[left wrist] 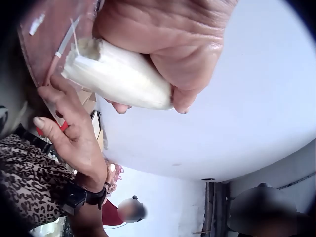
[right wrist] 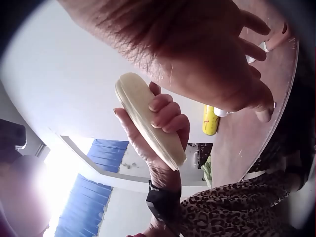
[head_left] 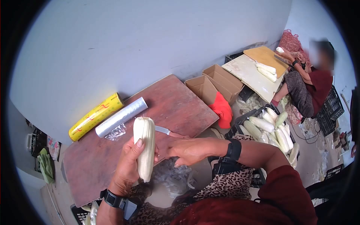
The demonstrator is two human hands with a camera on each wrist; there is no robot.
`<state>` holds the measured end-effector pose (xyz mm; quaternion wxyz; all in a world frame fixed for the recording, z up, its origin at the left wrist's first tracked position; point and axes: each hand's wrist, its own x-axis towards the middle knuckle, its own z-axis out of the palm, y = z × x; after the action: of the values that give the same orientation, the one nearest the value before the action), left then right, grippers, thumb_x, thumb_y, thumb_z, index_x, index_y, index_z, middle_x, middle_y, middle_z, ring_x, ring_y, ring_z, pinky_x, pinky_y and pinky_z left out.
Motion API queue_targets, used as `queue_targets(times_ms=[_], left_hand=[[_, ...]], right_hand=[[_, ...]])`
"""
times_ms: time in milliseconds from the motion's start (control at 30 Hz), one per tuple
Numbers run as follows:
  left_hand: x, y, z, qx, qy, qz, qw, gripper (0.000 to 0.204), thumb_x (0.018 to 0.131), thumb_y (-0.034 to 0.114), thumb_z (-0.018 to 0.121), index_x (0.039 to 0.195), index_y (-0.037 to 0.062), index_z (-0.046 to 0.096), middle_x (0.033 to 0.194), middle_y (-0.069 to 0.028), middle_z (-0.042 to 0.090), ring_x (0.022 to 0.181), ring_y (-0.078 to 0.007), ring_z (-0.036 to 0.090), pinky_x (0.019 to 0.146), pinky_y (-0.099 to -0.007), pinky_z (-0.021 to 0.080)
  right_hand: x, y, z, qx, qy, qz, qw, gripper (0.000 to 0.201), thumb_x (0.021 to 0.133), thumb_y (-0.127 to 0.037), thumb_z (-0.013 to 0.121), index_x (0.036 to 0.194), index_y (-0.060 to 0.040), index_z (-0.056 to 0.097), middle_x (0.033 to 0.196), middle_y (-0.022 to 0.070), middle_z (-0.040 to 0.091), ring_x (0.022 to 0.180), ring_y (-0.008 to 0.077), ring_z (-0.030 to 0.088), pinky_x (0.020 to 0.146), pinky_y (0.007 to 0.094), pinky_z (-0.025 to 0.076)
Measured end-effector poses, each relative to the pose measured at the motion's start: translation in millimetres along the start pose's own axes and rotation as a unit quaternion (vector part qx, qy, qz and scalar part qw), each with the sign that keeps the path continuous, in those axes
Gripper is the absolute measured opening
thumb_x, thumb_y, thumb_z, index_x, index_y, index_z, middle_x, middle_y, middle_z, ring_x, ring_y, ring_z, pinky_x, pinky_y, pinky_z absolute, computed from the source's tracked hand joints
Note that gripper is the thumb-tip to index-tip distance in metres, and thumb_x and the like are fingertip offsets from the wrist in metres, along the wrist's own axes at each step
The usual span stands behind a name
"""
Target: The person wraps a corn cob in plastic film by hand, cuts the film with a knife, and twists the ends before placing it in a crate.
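Observation:
My left hand (head_left: 129, 159) grips an ear of corn (head_left: 144, 150) in pale husk, held nearly upright over the table's near edge. Its cut end shows in the left wrist view, and the fingers wrap round the ear (right wrist: 150, 121) in the right wrist view. To the right of the corn is my right hand (head_left: 197, 150), fingers loosely bent and nothing in them. Just beyond that hand, a knife (head_left: 163, 130) with a pinkish handle lies on the reddish table (head_left: 168, 97).
A yellow roll (head_left: 95, 117) and a roll of clear film (head_left: 122, 117) lie along the table's wall side. Cardboard boxes (head_left: 221, 80) and a red cloth (head_left: 222, 110) stand right. A crate of corn (head_left: 264, 127) is on the floor. Another person (head_left: 318, 82) sits at a far board.

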<state>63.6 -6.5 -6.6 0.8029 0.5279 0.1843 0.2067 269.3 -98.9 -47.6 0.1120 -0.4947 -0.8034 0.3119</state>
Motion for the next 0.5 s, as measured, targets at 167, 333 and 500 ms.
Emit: queue_targets(times_ms=[167, 333, 500], left_hand=[[0.1, -3.5, 0.5, -0.006, 0.037, -0.012, 0.999, 0.049, 0.096, 0.044, 0.058, 0.115, -0.0015, 0.055, 0.091, -0.0122, 0.065, 0.074, -0.0182, 0.065, 0.069, -0.0292, 0.054], [1.7, -3.6, 8.9, -0.030, 0.029, -0.011, 0.999, 0.056, 0.096, 0.048, 0.055, 0.117, -0.0037, 0.054, 0.090, -0.0128, 0.065, 0.073, -0.0184, 0.065, 0.068, -0.0285, 0.053], [3.3, -9.9, 3.7, -0.018, 0.007, -0.034, 0.999, 0.068, 0.092, 0.060, 0.054, 0.128, 0.0022, 0.049, 0.104, -0.0141, 0.060, 0.076, -0.0223, 0.061, 0.064, -0.0328, 0.052]], right_hand=[[17.6, -6.1, -23.6, 0.375, 0.058, -0.068, 0.923, 0.062, 0.093, -0.036, 0.065, 0.137, 0.0018, 0.041, 0.127, 0.0134, 0.056, 0.117, 0.0249, 0.056, 0.102, 0.0414, 0.044], [17.4, -29.9, -24.5, 0.556, 0.127, -0.092, 0.816, 0.066, 0.089, -0.047, 0.069, 0.130, -0.0010, 0.044, 0.103, 0.0065, 0.060, 0.087, 0.0131, 0.059, 0.078, 0.0286, 0.052], [26.9, -22.8, -18.2, 0.645, 0.073, -0.109, 0.752, 0.064, 0.086, -0.042, 0.074, 0.128, -0.0026, 0.045, 0.103, 0.0066, 0.060, 0.084, 0.0121, 0.061, 0.068, 0.0257, 0.053]])
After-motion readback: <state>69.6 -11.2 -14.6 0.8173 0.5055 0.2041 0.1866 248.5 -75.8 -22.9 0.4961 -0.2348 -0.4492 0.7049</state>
